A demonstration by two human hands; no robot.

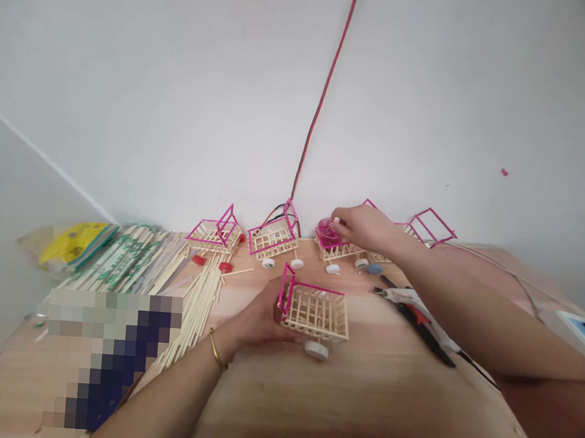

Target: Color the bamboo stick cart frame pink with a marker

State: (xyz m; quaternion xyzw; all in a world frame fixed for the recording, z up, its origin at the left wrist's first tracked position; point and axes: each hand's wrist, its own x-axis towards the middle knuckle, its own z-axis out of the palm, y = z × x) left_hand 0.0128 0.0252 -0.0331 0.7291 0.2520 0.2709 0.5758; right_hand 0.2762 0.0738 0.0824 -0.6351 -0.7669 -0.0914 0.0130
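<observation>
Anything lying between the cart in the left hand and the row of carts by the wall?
Yes: white caps lie loose on the table between the cart in the left hand and the row, with a blue cap further right.

— Can any writing be read here?
— None. The paper sleeves [119, 260] at the left of the desk [360, 397] carry green print, but it is too small and smeared to give a single word.
— And the yellow packet [73, 244] beside them?
— A few dark marks show on it, but no letters or numbers can be told.
— The blue-and-white sheet [583, 327] at the right edge?
— Only its colours show, and most of it is cut off by the picture's edge. No brand, label or sign is legible.
</observation>
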